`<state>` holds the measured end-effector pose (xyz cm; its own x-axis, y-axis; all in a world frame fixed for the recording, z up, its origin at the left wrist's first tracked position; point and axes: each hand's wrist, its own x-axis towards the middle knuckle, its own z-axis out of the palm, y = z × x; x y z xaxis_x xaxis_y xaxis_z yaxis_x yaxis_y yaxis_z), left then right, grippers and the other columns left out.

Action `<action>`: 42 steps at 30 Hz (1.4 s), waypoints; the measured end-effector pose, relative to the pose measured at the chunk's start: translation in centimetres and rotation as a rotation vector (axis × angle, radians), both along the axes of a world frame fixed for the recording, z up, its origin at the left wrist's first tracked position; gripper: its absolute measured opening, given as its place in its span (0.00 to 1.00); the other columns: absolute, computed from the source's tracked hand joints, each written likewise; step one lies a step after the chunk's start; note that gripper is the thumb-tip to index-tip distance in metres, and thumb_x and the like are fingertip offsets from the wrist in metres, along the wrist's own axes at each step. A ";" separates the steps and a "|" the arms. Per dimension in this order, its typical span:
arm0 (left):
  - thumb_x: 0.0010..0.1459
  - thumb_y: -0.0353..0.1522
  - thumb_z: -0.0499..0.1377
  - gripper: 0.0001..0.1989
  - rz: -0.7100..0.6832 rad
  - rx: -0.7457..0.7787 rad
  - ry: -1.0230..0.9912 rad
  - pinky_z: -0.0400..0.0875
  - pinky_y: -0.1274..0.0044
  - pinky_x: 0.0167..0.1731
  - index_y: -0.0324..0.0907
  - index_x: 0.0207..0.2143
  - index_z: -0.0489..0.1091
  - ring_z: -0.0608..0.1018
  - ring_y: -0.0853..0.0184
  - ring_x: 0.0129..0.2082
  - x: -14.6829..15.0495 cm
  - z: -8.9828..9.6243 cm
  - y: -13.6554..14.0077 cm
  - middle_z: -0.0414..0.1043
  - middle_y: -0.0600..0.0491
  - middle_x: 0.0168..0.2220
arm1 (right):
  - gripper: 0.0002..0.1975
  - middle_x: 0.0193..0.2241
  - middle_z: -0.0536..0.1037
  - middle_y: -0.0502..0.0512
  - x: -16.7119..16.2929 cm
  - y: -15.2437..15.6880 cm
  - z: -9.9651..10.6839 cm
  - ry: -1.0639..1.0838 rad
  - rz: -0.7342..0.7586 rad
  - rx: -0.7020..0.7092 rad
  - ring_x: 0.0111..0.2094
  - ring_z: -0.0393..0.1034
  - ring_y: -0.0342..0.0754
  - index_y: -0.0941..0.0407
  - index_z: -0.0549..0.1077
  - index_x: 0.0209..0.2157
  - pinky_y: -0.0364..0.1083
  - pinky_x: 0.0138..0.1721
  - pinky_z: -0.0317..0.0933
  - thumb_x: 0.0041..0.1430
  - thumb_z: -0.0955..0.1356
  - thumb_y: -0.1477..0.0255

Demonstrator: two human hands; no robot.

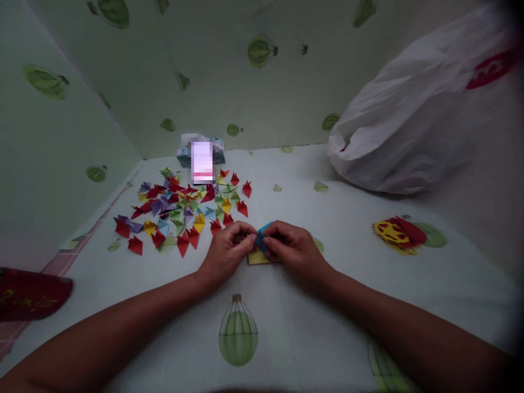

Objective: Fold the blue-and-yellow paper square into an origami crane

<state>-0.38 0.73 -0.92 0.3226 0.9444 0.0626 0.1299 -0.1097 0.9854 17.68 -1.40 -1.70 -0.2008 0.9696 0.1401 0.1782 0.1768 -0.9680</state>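
Between my two hands is a small blue piece of folded paper [265, 229], pinched from both sides. My left hand [229, 248] grips its left side with thumb and fingertips. On the right side, my right hand [297, 245] holds it the same way, and the fingers hide much of its shape. Just beneath the hands lies a stack of paper squares [262, 257] with a yellow one on top. Left of and beyond my left hand, a spread of folded paper birds [180, 207] in red, purple, yellow, green and blue covers the surface.
A tissue box [184, 150] stands at the back, with a lit phone [203, 161], blurred out, in front of it. At the back right sits a big white plastic bag [393, 120]. Yellow and red cut-out pieces [395, 233] lie at right; a dark red object [33, 295] is at left.
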 end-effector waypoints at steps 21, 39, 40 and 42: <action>0.54 0.30 0.63 0.05 -0.030 0.059 -0.058 0.73 0.78 0.32 0.40 0.34 0.70 0.75 0.71 0.30 0.1 0.0 -0.1 0.72 0.55 0.31 | 0.03 0.23 0.73 0.47 -0.3 0.0 0.1 0.101 0.017 -0.024 0.24 0.71 0.42 0.55 0.68 0.35 0.43 0.28 0.67 0.60 0.67 0.71; 0.55 0.30 0.63 0.03 -0.033 0.172 0.056 0.72 0.77 0.34 0.41 0.33 0.73 0.75 0.69 0.32 -0.1 -0.1 0.2 0.72 0.53 0.33 | 0.04 0.23 0.73 0.47 -0.2 -0.1 -0.1 0.062 0.003 -0.012 0.23 0.71 0.43 0.55 0.67 0.34 0.43 0.27 0.67 0.61 0.66 0.70; 0.55 0.30 0.63 0.02 -0.029 0.195 0.075 0.71 0.77 0.33 0.41 0.32 0.73 0.75 0.69 0.32 -0.1 -0.2 0.2 0.72 0.53 0.32 | 0.04 0.23 0.74 0.47 -0.2 -0.1 -0.1 0.060 0.003 -0.010 0.23 0.71 0.42 0.55 0.67 0.34 0.43 0.27 0.67 0.61 0.67 0.70; 0.55 0.30 0.63 0.01 -0.010 0.222 0.092 0.70 0.77 0.33 0.41 0.31 0.73 0.75 0.69 0.31 -0.2 -0.2 0.2 0.72 0.53 0.31 | 0.03 0.24 0.74 0.48 -0.1 -0.1 -0.2 0.050 0.012 -0.009 0.25 0.71 0.43 0.55 0.68 0.35 0.43 0.28 0.67 0.60 0.67 0.70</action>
<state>-0.57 0.96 -1.15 0.3459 0.9074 0.2385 0.2157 -0.3243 0.9210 17.54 -1.47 -1.85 -0.2053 0.9684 0.1414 0.1272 0.1697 -0.9773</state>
